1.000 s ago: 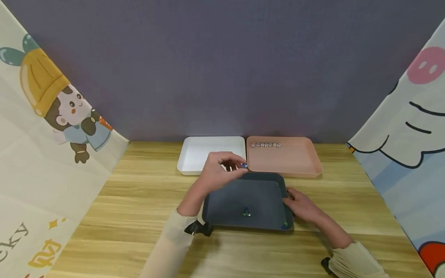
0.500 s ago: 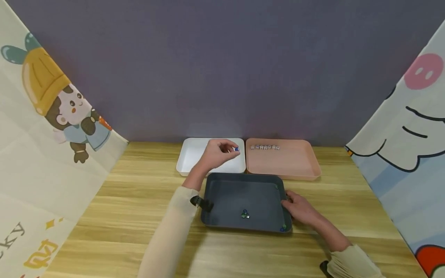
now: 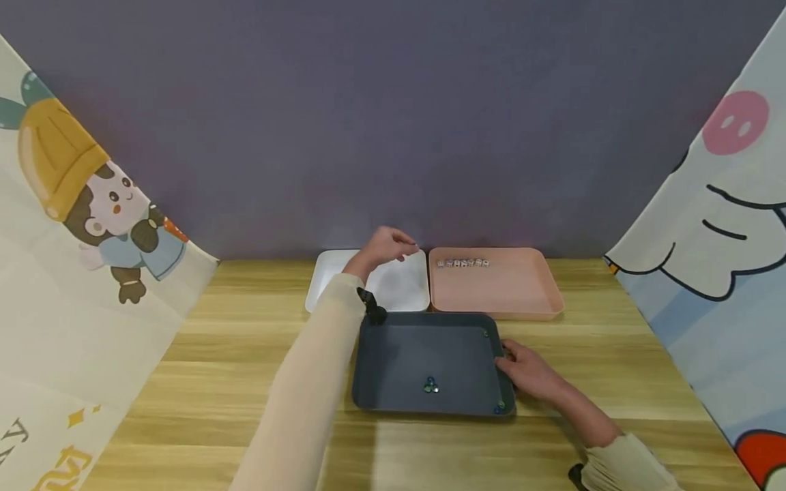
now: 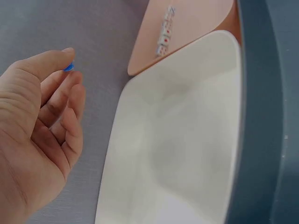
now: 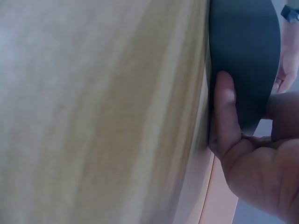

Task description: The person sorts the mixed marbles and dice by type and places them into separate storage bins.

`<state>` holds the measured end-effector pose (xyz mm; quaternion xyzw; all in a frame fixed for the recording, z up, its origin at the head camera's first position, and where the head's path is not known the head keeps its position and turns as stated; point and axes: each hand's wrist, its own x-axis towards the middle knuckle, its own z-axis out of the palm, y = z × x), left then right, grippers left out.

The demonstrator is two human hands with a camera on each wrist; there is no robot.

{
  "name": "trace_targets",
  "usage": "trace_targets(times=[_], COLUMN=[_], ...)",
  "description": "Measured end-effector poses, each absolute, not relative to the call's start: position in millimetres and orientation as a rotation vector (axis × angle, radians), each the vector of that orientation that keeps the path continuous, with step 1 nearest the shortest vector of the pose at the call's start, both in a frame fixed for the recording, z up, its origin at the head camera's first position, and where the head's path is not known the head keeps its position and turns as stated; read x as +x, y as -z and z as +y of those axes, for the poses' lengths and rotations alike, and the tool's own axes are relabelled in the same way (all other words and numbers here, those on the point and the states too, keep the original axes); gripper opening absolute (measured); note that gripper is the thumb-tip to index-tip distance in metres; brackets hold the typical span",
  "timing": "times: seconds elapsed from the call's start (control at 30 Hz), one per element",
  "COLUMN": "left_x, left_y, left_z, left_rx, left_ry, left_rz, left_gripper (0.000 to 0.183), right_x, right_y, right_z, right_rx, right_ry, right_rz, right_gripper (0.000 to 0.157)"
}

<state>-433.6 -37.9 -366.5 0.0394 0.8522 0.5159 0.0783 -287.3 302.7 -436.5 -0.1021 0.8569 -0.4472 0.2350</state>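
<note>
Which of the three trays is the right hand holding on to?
The dark gray tray, the front one: the right hand grips its right side. The white tray and pink tray lie side by side beyond it, untouched by that hand.

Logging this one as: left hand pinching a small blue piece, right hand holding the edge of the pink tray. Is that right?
Not quite, the tray is wrong: the head view shows the right hand holding the edge of the dark gray tray. The left hand is indeed pinching a small blue piece.
</note>
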Motion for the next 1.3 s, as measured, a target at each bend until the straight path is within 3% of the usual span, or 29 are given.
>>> trace_targets(times=[0.43,0.8,1.3], left_x=[-464.7,-467.2,-471.0], left_y=[391.9,418.7,430.7], left_z=[-25.0,-26.6,-25.6], left_rx=[-0.056,-0.112,-0.011], left_ry=[-1.369,-1.332,-1.131], left_rz=[2.634,2.738,2.787], left_gripper=[0.029,0.022,0.026], right_x=[-286.1,-285.7,-282.1], right_y=[431.1,431.8,429.4], right_z=[299.1,298.6,299.2], right_rx=[-0.298,-0.308,-0.292], right_ry=[1.200,1.228,1.221], right_rz=[2.376,2.350,2.381], right_gripper=[0.045,0.043,0.046])
